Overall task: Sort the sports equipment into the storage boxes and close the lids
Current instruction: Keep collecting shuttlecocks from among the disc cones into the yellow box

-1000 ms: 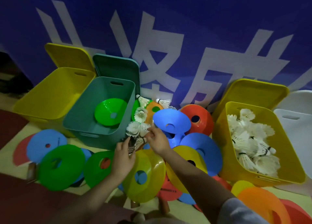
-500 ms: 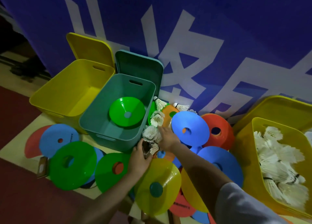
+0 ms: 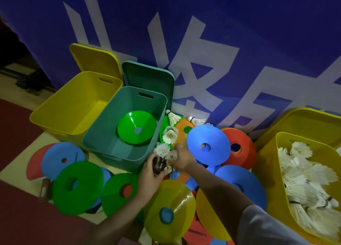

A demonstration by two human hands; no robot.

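since the earlier frames the view has swung left, so the right-hand yellow box now sits cut off at the edge, and both hands have stayed bunched at the shuttlecocks by the teal box corner.

at far left an empty yellow box (image 3: 73, 112) stands open, its lid (image 3: 94, 60) leaning on the blue banner (image 3: 239, 32) behind. just beside it the teal box (image 3: 110, 143) holds one green cone (image 3: 137, 127) lying bowl-up (the only thing in it), with the teal lid (image 3: 149, 78) propped behind. in front, on the floor, lie a blue disc cone (image 3: 60, 158) and two green cones (image 3: 77, 187).

the left hand (image 3: 150, 172) curls round a dark bundle (image 3: 159, 164), seemingly shuttlecock bases, though it is too dim to tell. the right hand (image 3: 181, 157) touches the same cluster, its fingers curled into the white shuttlecocks (image 3: 163, 149); what exactly they pinch i cannot tell. more loose shuttlecocks (image 3: 170, 133) lie just behind, against the teal box wall.

to the right stand a tilted blue cone (image 3: 208, 145) and an orange-red cone (image 3: 239, 148); a yellow cone (image 3: 169, 211) lies below the forearms. at far right the second yellow box (image 3: 267, 171) is full of white shuttlecocks (image 3: 306, 180).
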